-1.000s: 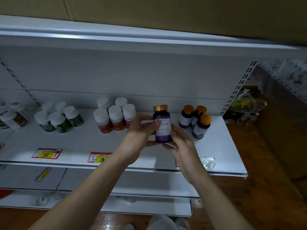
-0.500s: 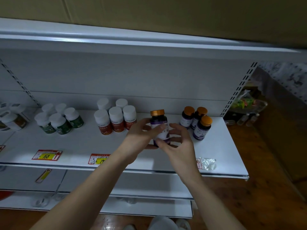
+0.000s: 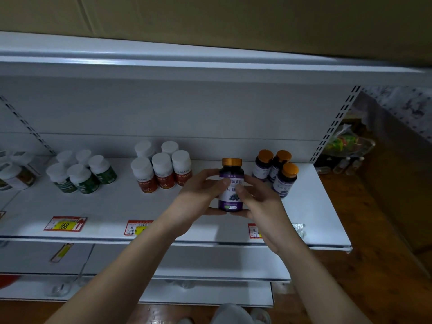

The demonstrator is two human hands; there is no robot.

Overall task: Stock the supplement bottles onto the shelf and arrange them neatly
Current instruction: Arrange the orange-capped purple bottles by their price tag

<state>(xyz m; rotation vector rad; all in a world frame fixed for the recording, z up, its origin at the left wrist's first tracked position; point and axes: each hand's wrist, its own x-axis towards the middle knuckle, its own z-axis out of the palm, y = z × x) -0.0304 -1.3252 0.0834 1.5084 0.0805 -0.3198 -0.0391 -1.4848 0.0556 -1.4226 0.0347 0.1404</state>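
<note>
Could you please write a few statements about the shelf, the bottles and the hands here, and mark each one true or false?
1. Both hands hold the purple bottle. True: the left hand and the right hand grip it from either side.
2. The held bottle has a white cap. False: its cap is orange.
3. Three orange-capped bottles stand to its right on the shelf. True.
4. The green-labelled bottles stand right of the red-labelled bottles. False: they stand to their left.
5. The held bottle lies on its side. False: it is upright.
</note>
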